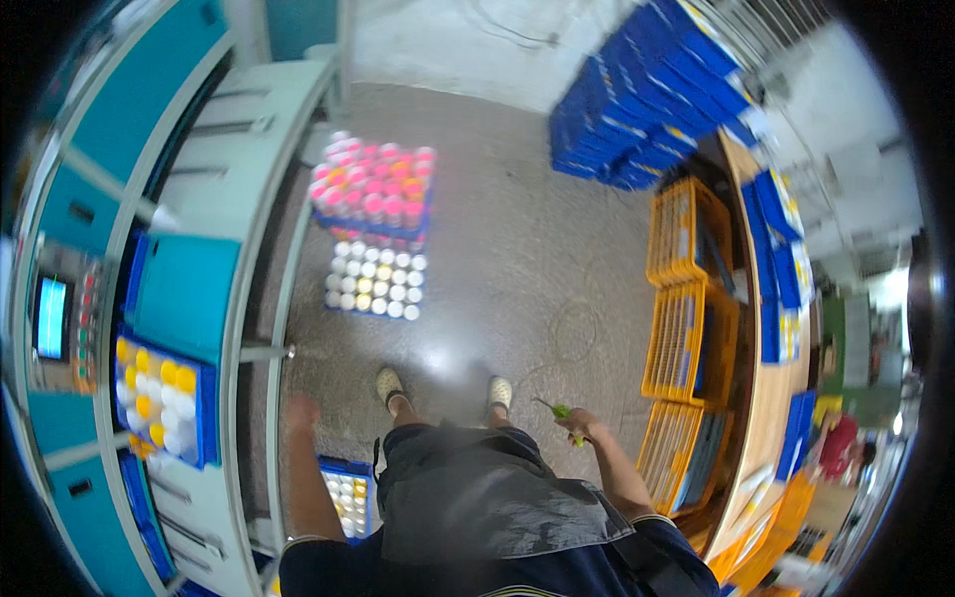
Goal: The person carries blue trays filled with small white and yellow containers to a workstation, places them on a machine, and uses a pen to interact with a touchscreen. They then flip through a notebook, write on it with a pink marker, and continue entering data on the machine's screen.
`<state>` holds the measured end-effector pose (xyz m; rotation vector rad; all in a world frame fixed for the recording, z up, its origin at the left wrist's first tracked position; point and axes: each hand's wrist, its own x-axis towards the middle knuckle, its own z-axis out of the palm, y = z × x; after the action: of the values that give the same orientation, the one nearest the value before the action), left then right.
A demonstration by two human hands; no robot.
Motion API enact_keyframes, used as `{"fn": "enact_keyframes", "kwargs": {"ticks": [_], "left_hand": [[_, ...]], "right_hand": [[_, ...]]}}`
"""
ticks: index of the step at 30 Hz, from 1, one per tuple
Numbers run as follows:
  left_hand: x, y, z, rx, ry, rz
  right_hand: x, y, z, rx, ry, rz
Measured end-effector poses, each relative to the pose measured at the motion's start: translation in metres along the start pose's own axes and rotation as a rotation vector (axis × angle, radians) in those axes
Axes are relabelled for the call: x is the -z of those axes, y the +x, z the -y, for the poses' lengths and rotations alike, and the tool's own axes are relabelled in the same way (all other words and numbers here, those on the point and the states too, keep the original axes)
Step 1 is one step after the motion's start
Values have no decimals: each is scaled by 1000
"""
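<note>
My right hand [582,426] is closed around a small green-handled tool [560,409] with a thin dark tip, held out over the floor at my right side; its exact kind is not clear. On the other side, my left hand [301,410] hangs next to the machine's pale rail, smeared by motion, so its fingers cannot be read. Beside it, at machine height, is a blue crate [209,418] with white and yellow round-ended pieces [164,393]. Below my left forearm stands another blue crate [370,497] holding white and yellowish pieces.
A teal machine [184,298] with a control panel [58,318] runs along the left. Pink-topped pieces [378,179] and white-topped ones [376,279] stand in front on the floor. Blue crates [637,109] and orange crates [681,343] line the right; a person [841,448] is beyond.
</note>
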<state>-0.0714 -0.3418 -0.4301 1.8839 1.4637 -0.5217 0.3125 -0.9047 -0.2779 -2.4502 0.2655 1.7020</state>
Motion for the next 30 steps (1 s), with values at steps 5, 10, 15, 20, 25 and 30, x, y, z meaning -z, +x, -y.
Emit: {"fn": "enact_keyframes", "kwargs": {"ticks": [5, 10, 15, 20, 25, 30], "left_hand": [[-138, -68, -116, 147, -860, 253], [-197, -152, -244, 120, -604, 356], [-258, -175, -357, 126, -332, 359], [-320, -128, -467, -3, -209, 504], [-450, -147, -644, -197, -114, 536], [-633, -347, -937, -836, 321, 547]], "right_hand": [[-6, 49, -154, 239, 51, -73], [-5, 82, -247, 282, -18, -107], [3, 79, -279, 315, 346, -489], [55, 104, -327, 202, 493, -190], [102, 109, -432, 84, 887, -548], [187, 77, -537, -192, 971, -448]]}}
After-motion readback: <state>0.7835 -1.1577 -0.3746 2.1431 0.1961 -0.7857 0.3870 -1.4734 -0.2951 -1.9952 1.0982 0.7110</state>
